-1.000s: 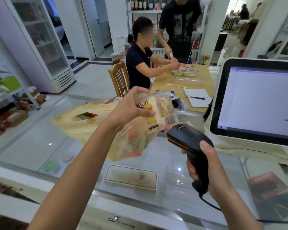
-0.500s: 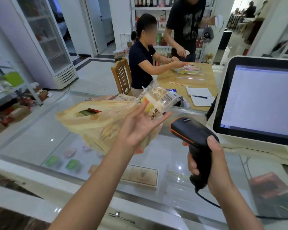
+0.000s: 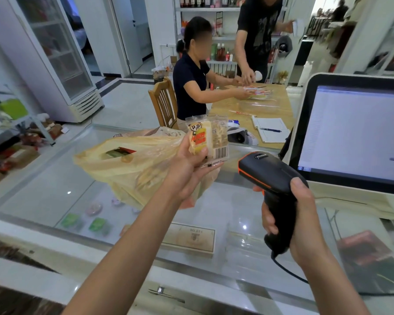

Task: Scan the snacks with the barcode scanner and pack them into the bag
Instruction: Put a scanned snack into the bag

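Over glass counter (image 3: 43, 196): L hand (image 3: 189, 171) grips snack pack (image 3: 208, 139), R hand (image 3: 291, 214) grips scanner (image 3: 271, 176).

Snack pkt (image 3: 214, 137) L of scanner (image 3: 266, 171) — bag (image 3: 123, 171) behind, on counter (image 3: 43, 196).

Single head-worn wide-angle view, facing forward and down over the reflective glass-topped surface (image 3: 43, 196). The left hand (image 3: 187, 169) and right hand (image 3: 298, 214) lie close to the lens, forearms entering from the bottom edge; a white-framed monitor (image 3: 350, 133) fills the right edge.
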